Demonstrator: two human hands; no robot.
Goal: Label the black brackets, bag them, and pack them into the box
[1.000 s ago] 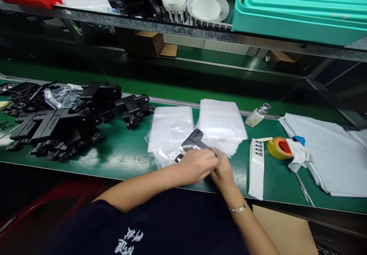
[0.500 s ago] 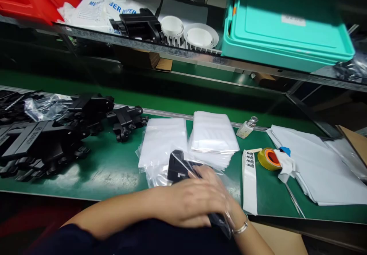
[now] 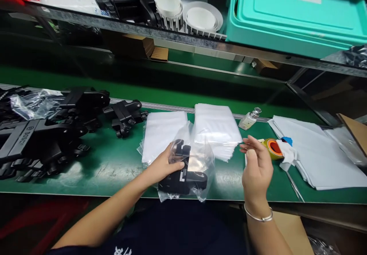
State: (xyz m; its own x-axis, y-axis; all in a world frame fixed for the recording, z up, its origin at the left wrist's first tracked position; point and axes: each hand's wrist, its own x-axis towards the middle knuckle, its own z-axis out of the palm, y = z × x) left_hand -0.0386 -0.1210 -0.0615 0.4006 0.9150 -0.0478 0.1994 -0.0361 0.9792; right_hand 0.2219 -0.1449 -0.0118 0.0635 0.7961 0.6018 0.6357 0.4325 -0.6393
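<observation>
One black part (image 3: 186, 183) in a clear bag (image 3: 204, 159): left hand (image 3: 167, 166) grips it; right hand (image 3: 257, 172) is empty and loosely extended. Firm, even pressure should prevent slipping.

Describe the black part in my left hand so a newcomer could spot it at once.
On the green worktop, find the two white stacks side by side in the middle. Just in front of them, by the worktop's near edge, the left hand holds the black part. Unlike the black parts heaped at the left, it is hand-held inside a clear bag.
</observation>
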